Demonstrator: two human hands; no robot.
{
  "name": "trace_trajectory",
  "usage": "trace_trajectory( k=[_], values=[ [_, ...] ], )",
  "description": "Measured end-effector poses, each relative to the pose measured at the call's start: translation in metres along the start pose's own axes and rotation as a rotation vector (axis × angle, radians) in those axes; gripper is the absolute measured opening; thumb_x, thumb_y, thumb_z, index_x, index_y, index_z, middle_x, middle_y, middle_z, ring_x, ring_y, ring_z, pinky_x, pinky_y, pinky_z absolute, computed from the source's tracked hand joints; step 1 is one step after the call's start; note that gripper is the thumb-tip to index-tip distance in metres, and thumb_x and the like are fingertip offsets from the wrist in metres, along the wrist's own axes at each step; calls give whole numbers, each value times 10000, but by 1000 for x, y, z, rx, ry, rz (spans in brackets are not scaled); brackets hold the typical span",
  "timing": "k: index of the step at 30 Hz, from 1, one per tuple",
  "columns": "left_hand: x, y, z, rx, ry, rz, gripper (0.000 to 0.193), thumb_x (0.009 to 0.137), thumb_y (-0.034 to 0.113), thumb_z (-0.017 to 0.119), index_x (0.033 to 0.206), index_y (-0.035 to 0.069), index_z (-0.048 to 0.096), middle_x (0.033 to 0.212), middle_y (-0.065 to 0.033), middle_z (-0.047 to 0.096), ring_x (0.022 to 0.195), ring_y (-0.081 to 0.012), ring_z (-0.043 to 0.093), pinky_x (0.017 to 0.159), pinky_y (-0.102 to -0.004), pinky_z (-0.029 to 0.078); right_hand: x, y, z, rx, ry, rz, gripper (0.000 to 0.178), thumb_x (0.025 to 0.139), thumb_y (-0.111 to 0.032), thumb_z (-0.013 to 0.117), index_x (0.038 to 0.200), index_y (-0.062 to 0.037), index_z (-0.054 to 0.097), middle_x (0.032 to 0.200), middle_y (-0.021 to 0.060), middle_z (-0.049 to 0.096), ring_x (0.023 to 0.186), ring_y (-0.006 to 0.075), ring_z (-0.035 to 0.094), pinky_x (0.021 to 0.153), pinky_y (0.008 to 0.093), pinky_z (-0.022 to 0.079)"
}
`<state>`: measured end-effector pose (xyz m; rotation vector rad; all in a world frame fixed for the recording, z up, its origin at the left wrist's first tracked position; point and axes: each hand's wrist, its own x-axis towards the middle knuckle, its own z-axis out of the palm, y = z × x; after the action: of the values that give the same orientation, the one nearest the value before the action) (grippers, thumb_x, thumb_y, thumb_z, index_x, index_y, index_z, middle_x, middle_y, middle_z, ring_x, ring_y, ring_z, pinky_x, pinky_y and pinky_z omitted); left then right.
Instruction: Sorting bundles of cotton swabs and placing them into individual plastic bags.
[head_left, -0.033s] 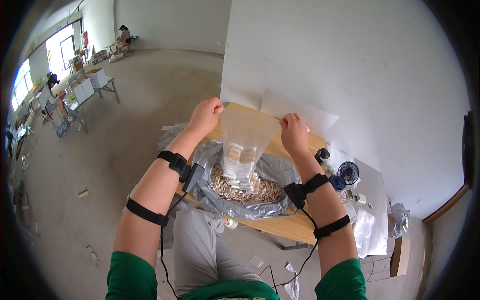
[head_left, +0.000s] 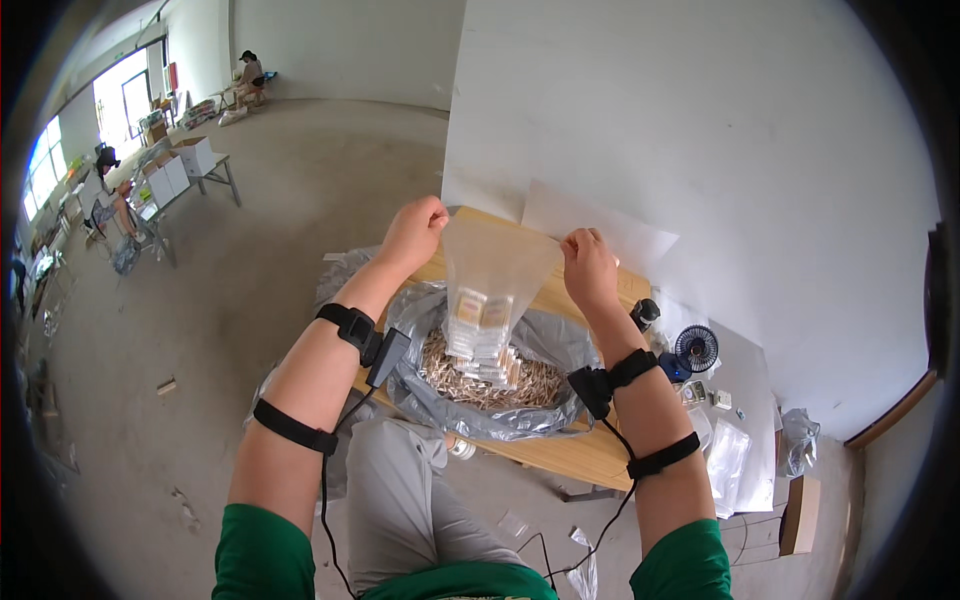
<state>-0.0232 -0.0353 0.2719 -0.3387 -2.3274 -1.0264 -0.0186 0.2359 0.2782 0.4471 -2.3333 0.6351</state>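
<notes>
My left hand (head_left: 413,237) is closed on one upper corner of a clear plastic bag (head_left: 500,250). My right hand (head_left: 590,270) pinches the opposite upper corner, so the bag hangs stretched between them. In its lower part lie several small flat packets (head_left: 482,318) with pale labels. More clear packets (head_left: 490,374) sit just below, though I cannot tell whether they are inside the bag. Under them is a heap of short, thin, brown-and-white sticks (head_left: 535,388). A crumpled grey plastic sheet or sack (head_left: 408,385) surrounds the heap on the wooden table (head_left: 600,462).
At the right, a side table holds a small dark fan (head_left: 697,348), a black cylindrical object (head_left: 645,313) and clear plastic bags (head_left: 730,460). A cardboard box (head_left: 799,515) stands on the floor. A white wall rises beyond the table. Two people work far left, near white boxes (head_left: 166,181).
</notes>
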Motion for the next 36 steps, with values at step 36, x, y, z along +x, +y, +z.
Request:
trace_trajectory(
  k=[36],
  values=[
    [-227, -227, 124, -209, -103, -478, 675, 872, 369, 526, 1380, 10, 262, 1355, -274, 356, 1249, -414, 358, 1026, -443, 317, -22, 24, 13, 292, -254, 199, 148, 827, -132, 583, 842, 15, 586, 720, 127, 636, 692, 230, 640, 628, 332, 472]
  ],
)
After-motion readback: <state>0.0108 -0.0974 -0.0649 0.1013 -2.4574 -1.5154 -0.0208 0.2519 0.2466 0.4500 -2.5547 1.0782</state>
